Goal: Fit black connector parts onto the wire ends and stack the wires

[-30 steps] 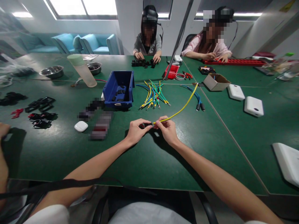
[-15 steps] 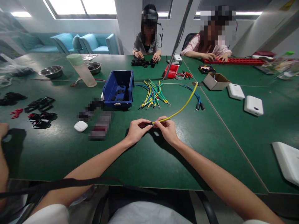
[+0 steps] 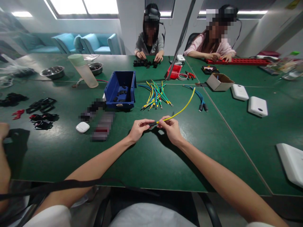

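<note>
"Reading from left to right, what does each grip hold?"

"The left hand (image 3: pixel 138 130) pinches a black sleeve (image 3: pixel 152 124) above the desk (image 3: pixel 151 170); the right hand (image 3: pixel 172 129) pinches the yellow wire (image 3: pixel 184 108) just beside the sleeve's right end. Farther right lie blue wires (image 3: pixel 200 97) with black ends."

"How is the join best handled?"

"Probably with sleeve and wire in one line, the right grip close to the join against buckling, and any force steady. How deep the wire sits cannot be told."
</note>
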The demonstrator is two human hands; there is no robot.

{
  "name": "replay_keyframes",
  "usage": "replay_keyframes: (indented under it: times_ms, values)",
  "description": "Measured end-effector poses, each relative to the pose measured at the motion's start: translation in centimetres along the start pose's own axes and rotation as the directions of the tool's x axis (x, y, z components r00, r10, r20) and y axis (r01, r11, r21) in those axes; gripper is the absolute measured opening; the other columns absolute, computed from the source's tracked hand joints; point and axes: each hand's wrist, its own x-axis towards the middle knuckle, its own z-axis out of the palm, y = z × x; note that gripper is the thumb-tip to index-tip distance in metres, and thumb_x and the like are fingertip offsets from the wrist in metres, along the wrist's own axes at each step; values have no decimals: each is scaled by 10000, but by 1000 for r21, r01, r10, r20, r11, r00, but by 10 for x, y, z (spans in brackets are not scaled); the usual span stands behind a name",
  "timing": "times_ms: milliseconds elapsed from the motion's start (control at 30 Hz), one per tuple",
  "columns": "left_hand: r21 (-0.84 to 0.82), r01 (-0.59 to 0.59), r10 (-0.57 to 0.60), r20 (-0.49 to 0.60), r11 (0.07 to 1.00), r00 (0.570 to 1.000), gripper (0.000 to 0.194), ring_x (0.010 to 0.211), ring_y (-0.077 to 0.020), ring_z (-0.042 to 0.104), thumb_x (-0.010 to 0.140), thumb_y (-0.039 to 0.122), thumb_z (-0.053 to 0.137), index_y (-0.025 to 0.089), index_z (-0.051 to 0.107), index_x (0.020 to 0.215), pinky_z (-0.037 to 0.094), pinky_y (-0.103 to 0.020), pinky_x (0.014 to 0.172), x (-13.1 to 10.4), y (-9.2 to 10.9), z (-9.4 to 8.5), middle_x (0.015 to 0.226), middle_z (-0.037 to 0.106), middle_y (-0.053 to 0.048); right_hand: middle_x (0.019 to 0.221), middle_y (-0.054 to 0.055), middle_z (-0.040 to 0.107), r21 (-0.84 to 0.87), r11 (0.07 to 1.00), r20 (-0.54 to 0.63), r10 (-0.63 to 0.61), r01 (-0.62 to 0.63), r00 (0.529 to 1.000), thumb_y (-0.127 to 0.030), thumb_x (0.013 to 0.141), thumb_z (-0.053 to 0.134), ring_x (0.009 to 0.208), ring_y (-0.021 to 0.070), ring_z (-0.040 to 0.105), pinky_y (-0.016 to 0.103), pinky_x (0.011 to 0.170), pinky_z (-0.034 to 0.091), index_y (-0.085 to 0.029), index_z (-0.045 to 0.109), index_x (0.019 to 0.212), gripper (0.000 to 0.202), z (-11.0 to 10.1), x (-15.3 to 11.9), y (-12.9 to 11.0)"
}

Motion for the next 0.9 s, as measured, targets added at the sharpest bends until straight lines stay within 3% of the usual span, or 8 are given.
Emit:
replay_keyframes:
  times_ms: [267, 900]
  values:
    - [-33, 20, -19, 30, 999, 999, 344, 864, -205, 653, 731, 274, 699, 140, 713, 1047, 502, -308, 773, 1, -1, 0, 1018, 701, -113, 730, 8, 627, 89, 996, 33, 27, -30, 999, -388, 718, 757, 633, 146, 608, 271, 628, 472, -181, 615, 791, 261, -4, 4, 3]
    - [-54, 45, -42, 58, 998, 997, 376, 862, -215, 659, 722, 309, 715, 133, 706, 1054, 506, -345, 807, 1, -2, -1, 1006, 704, -124, 682, 9, 620, 31, 998, 36, 46, -47, 998, -433, 676, 775, 632, 160, 599, 292, 636, 490, -190, 641, 771, 294, -4, 4, 0]
